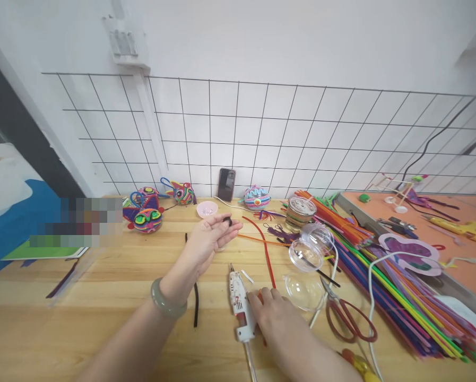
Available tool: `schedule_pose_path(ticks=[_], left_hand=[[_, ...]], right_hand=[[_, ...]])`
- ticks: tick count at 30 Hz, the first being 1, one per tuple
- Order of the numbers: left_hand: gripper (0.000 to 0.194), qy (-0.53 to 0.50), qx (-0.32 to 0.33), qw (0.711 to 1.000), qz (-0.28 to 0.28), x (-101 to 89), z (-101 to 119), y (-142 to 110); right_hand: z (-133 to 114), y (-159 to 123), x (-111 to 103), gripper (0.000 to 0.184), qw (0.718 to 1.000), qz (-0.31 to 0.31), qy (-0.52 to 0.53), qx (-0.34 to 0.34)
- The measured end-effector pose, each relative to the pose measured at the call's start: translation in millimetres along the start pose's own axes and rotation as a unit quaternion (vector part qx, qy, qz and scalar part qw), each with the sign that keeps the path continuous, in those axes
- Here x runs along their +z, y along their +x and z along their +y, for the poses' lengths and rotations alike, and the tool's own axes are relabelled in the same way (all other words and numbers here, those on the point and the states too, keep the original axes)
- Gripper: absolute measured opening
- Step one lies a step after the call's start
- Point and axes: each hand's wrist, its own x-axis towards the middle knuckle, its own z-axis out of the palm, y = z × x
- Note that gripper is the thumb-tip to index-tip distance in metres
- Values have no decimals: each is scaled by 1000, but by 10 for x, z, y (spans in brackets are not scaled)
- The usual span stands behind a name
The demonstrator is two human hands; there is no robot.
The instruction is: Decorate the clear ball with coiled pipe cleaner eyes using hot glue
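My left hand, with a pale bangle at the wrist, is raised over the table's middle. Its thumb and fingers pinch a small black piece that looks like a tight coil. Lower right, my right hand is curled at the side of a white hot glue gun, over where its handle lies. The gun's nozzle points away from me and a glue stick protrudes behind. A black pipe cleaner lies below my left hand; a red pipe cleaner runs toward my right hand.
Right of my hand are clear plastic domes, scissors, a white cable and bundled pipe cleaners. Along the wall stand colourful fish ornaments, a pink dish, a phone and a round tub.
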Motion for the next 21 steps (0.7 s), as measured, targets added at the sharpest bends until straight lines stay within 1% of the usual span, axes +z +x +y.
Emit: schedule_pose_path(ticks=[3,6,9,11,13,15,17,19,21], left_hand=[[24,15,2,1000,1,20,13,-18],[20,48,17,999,9,5,42,-10],[22,89,54,994,22,-56,82,25],[25,110,89,989,45,-106,107,55],[25,117,115,984,70,-141,120,80],[25,114,116,984,77,-151,111,94],[24,110,100,987,64,-136,76,96],[24,106,81,990,49,-104,21,85],[25,103,57,992,40,-69,-38,67]], right_hand=[[-4,14,117,39,1000,15,0,24],[54,2,170,40,997,42,51,32],[149,-27,161,45,990,71,114,40],[214,-51,114,41,980,104,163,35],[272,-72,40,32,967,140,214,24],[318,-83,-36,27,950,180,256,9],[351,-84,-89,23,928,227,296,-7],[377,-84,-106,18,902,268,338,-10],[400,-91,-97,18,885,289,366,-4]])
